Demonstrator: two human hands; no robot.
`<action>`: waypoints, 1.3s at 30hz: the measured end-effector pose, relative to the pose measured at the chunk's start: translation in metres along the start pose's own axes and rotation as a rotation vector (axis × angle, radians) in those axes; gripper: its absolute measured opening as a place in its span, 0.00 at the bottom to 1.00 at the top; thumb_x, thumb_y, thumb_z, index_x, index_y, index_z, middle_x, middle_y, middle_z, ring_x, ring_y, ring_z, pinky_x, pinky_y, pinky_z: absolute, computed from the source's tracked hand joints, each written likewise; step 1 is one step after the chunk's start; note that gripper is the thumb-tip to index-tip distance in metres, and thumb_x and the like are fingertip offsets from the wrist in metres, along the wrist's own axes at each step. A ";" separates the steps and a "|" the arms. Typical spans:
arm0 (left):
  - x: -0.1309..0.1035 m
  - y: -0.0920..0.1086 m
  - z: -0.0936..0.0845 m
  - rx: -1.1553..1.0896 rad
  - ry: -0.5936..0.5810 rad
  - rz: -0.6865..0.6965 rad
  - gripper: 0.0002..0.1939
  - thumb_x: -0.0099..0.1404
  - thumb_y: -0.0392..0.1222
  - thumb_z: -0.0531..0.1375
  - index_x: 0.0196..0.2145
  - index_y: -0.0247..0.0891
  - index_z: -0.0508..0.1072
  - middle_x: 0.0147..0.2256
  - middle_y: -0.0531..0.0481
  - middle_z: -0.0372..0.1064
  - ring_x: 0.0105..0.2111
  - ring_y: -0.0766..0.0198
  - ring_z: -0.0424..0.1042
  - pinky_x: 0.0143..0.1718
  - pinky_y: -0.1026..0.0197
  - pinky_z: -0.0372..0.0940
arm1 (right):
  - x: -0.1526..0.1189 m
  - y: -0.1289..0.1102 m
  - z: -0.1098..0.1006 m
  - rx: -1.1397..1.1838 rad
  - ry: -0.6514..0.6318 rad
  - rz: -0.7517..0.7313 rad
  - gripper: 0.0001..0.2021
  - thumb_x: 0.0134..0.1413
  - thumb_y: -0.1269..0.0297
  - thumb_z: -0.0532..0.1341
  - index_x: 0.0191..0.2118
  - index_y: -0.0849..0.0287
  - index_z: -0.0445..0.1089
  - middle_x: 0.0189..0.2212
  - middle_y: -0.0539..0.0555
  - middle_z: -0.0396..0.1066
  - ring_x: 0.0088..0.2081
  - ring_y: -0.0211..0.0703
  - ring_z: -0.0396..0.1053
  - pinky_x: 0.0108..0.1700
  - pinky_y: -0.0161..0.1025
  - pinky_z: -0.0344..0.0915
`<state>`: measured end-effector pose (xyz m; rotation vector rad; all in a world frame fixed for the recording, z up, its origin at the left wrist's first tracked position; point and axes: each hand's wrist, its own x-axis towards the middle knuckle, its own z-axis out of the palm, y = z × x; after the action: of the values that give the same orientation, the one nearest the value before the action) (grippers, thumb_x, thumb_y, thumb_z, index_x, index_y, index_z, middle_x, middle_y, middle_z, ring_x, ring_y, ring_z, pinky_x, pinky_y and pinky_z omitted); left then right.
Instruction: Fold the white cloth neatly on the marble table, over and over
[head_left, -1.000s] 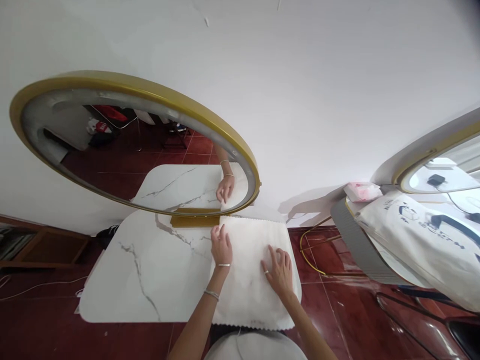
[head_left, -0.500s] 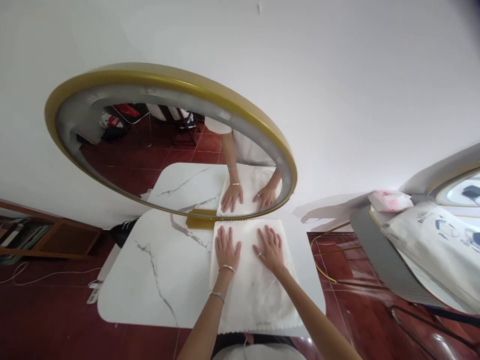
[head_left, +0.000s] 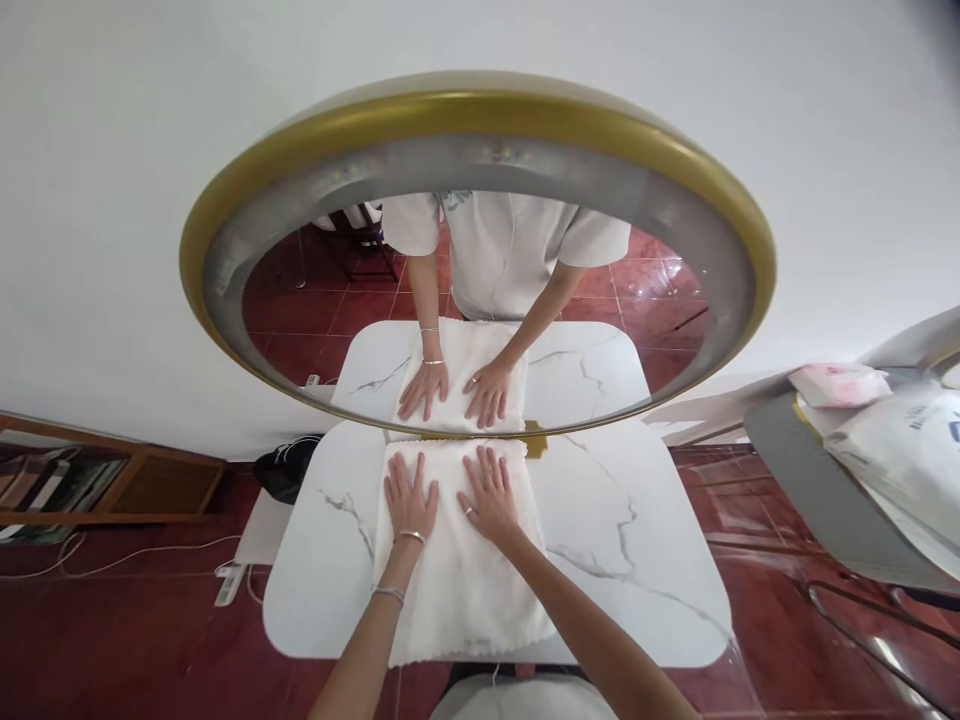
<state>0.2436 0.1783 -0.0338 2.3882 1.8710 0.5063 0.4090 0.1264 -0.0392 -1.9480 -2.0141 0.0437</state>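
A white towel point(head_left: 457, 600) with a scalloped edge lies spread lengthwise on the white marble-patterned table point(head_left: 637, 540), left of the table's middle. My left hand point(head_left: 411, 495) rests flat on its far left part, fingers apart, bracelets at the wrist. On the far right part lies my right hand point(head_left: 491, 495), palm down with fingers stretched out and a ring on one finger. Both hands press on the towel without gripping it. The towel's far end reaches the lower edge of a gold-rimmed mirror point(head_left: 480, 112), partly over its gold base point(head_left: 535, 440).
Right of the table stands a grey chair point(head_left: 787, 470) bearing a white printed cloth bag point(head_left: 900, 440) and a pink-and-white pack point(head_left: 838, 384). To the left are a wooden shelf point(head_left: 172, 485), a black bag point(head_left: 285, 468) and a power strip point(head_left: 229, 585) on the red floor.
The towel and both flat hands have slid left across the table, uncovering its right side. The head view has shifted too, so the mirror now appears more centred.
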 end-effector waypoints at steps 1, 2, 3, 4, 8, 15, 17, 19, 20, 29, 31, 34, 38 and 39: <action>0.003 0.000 -0.001 -0.005 -0.037 0.059 0.26 0.67 0.41 0.47 0.63 0.42 0.54 0.67 0.42 0.35 0.66 0.49 0.37 0.63 0.40 0.42 | 0.001 -0.003 0.001 0.001 0.000 0.008 0.34 0.61 0.52 0.51 0.68 0.56 0.38 0.67 0.59 0.33 0.67 0.56 0.33 0.64 0.56 0.38; 0.006 0.003 -0.001 -0.016 -0.079 0.134 0.26 0.67 0.38 0.46 0.63 0.43 0.55 0.67 0.43 0.37 0.66 0.51 0.37 0.63 0.40 0.42 | 0.001 -0.003 0.001 0.000 0.002 0.014 0.34 0.61 0.52 0.51 0.68 0.56 0.39 0.67 0.59 0.33 0.67 0.56 0.34 0.64 0.55 0.38; 0.009 0.008 0.000 -0.030 -0.117 0.209 0.27 0.67 0.36 0.45 0.63 0.44 0.55 0.67 0.45 0.39 0.66 0.53 0.37 0.63 0.41 0.41 | 0.000 -0.002 0.000 -0.004 0.004 0.019 0.33 0.61 0.52 0.51 0.68 0.55 0.39 0.67 0.58 0.33 0.67 0.55 0.34 0.64 0.54 0.38; 0.012 0.016 0.001 -0.046 -0.145 0.272 0.27 0.67 0.35 0.45 0.63 0.45 0.54 0.66 0.45 0.40 0.66 0.54 0.36 0.64 0.42 0.41 | -0.003 0.002 -0.001 -0.012 0.004 0.026 0.33 0.61 0.52 0.51 0.68 0.54 0.40 0.67 0.57 0.33 0.67 0.54 0.34 0.64 0.54 0.38; 0.005 0.061 0.013 -0.096 -0.182 0.352 0.28 0.67 0.41 0.48 0.64 0.44 0.51 0.67 0.45 0.37 0.66 0.50 0.33 0.63 0.40 0.41 | -0.023 0.032 -0.014 -0.087 0.008 0.097 0.30 0.62 0.54 0.50 0.67 0.54 0.44 0.67 0.57 0.34 0.67 0.51 0.34 0.64 0.53 0.39; -0.092 0.104 0.006 -0.186 -0.249 0.494 0.36 0.64 0.52 0.53 0.66 0.45 0.45 0.67 0.41 0.35 0.66 0.48 0.38 0.63 0.38 0.39 | -0.047 0.082 -0.036 -0.162 0.033 0.181 0.27 0.64 0.56 0.47 0.66 0.54 0.45 0.68 0.55 0.32 0.67 0.52 0.31 0.64 0.54 0.41; -0.113 0.098 -0.002 -0.178 -0.262 0.508 0.35 0.63 0.54 0.54 0.65 0.49 0.46 0.67 0.42 0.36 0.66 0.47 0.40 0.62 0.35 0.35 | -0.062 0.079 -0.040 -0.154 0.058 0.216 0.29 0.65 0.56 0.46 0.67 0.56 0.39 0.68 0.57 0.33 0.67 0.52 0.32 0.64 0.54 0.42; -0.122 0.089 -0.009 -0.157 -0.253 0.469 0.34 0.64 0.54 0.54 0.64 0.51 0.48 0.67 0.43 0.38 0.65 0.47 0.41 0.62 0.34 0.32 | -0.089 0.065 -0.043 -0.144 0.069 0.227 0.31 0.65 0.56 0.46 0.68 0.57 0.34 0.68 0.58 0.32 0.67 0.52 0.33 0.63 0.55 0.44; -0.123 0.084 -0.011 -0.149 -0.243 0.447 0.33 0.64 0.54 0.54 0.64 0.52 0.48 0.66 0.42 0.39 0.65 0.47 0.41 0.61 0.33 0.31 | -0.104 0.056 -0.045 -0.140 0.062 0.217 0.32 0.64 0.55 0.47 0.68 0.56 0.33 0.68 0.58 0.31 0.67 0.53 0.34 0.63 0.55 0.45; -0.120 0.019 -0.030 -0.073 -0.172 0.450 0.30 0.65 0.51 0.54 0.63 0.51 0.53 0.66 0.42 0.43 0.64 0.48 0.46 0.62 0.37 0.30 | -0.138 -0.031 -0.034 -0.170 -0.093 0.106 0.35 0.61 0.54 0.50 0.68 0.56 0.35 0.67 0.61 0.31 0.66 0.62 0.34 0.62 0.61 0.39; -0.118 -0.004 -0.035 -0.061 -0.163 0.438 0.30 0.65 0.51 0.53 0.63 0.49 0.54 0.66 0.43 0.44 0.64 0.49 0.47 0.62 0.38 0.31 | -0.124 -0.046 -0.027 -0.163 -0.104 0.076 0.35 0.61 0.53 0.50 0.68 0.56 0.35 0.67 0.62 0.32 0.66 0.62 0.33 0.63 0.61 0.38; -0.112 -0.036 -0.039 -0.041 -0.134 0.389 0.29 0.65 0.51 0.52 0.63 0.46 0.55 0.65 0.42 0.44 0.64 0.50 0.47 0.63 0.42 0.38 | -0.109 -0.061 -0.017 -0.146 -0.105 0.030 0.36 0.61 0.50 0.49 0.68 0.56 0.34 0.67 0.61 0.33 0.66 0.62 0.33 0.63 0.60 0.36; -0.108 -0.050 -0.038 0.000 -0.069 0.272 0.30 0.64 0.51 0.53 0.62 0.41 0.57 0.66 0.39 0.40 0.65 0.47 0.44 0.62 0.42 0.42 | -0.105 -0.065 -0.014 -0.131 -0.087 -0.020 0.35 0.61 0.48 0.48 0.68 0.55 0.34 0.67 0.60 0.34 0.67 0.59 0.34 0.63 0.57 0.35; -0.109 -0.047 -0.037 0.007 -0.063 0.269 0.31 0.64 0.51 0.53 0.62 0.41 0.56 0.66 0.38 0.39 0.65 0.47 0.44 0.62 0.41 0.42 | -0.107 -0.062 -0.015 -0.130 -0.075 -0.021 0.35 0.61 0.49 0.48 0.68 0.54 0.35 0.67 0.59 0.34 0.67 0.58 0.35 0.63 0.56 0.35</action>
<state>0.1662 0.0811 -0.0338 2.6423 1.5380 0.4349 0.3536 0.0147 -0.0332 -2.0310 -2.1344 -0.0204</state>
